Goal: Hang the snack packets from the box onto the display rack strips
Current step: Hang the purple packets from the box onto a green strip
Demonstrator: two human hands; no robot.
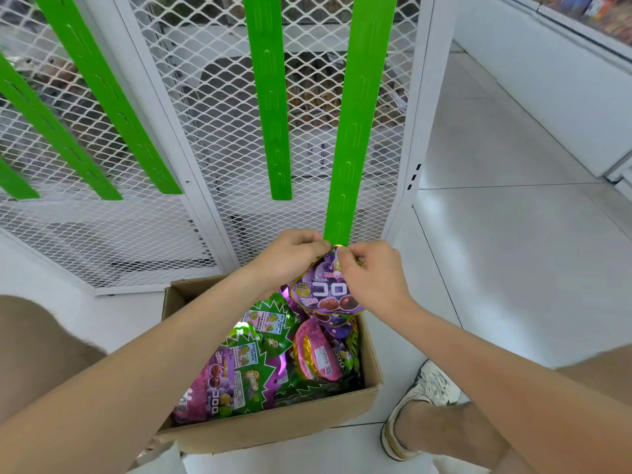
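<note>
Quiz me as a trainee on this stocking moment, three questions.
1. True or false: the purple packet is held at the bottom end of the rightmost strip.
2. Where are the other packets? A) in the box B) on the floor C) hung on the middle strip
3. Fill in: the rightmost strip is coloured ____.
Key: 1 true; 2 A; 3 green.

Bright even indoor light, soft shadows, wide-angle bending at edges, corners perhaps slightly blurred
</note>
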